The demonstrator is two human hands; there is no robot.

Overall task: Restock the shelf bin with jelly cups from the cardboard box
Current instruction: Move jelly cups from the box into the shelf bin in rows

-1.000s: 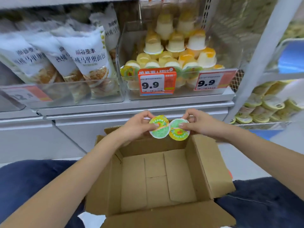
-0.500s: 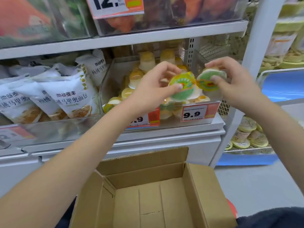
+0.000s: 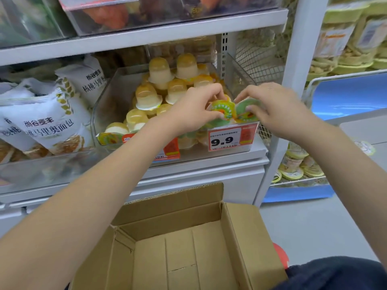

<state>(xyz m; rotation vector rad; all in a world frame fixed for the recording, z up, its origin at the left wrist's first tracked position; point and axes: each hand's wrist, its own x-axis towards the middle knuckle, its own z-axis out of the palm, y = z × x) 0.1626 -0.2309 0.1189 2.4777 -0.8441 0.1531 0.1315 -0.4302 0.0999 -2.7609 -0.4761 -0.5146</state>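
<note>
My left hand grips a jelly cup by its round yellow-green lid, and my right hand grips a second jelly cup with a green lid. Both cups touch side by side over the front right corner of the clear shelf bin. The bin is piled with several yellow-and-cream jelly cups, domes up. Below, on my lap, the cardboard box stands with its flaps up and nothing visible inside.
Two 9.9 price tags hang on the bin's front. White bread bags fill the bin to the left. A white shelf post rises at the right, with more cups on lower wire shelves beyond it.
Both hands carried the two cups up from above the box to the bin, then lowered them toward its front right corner. The view tilted up toward the shelf.
</note>
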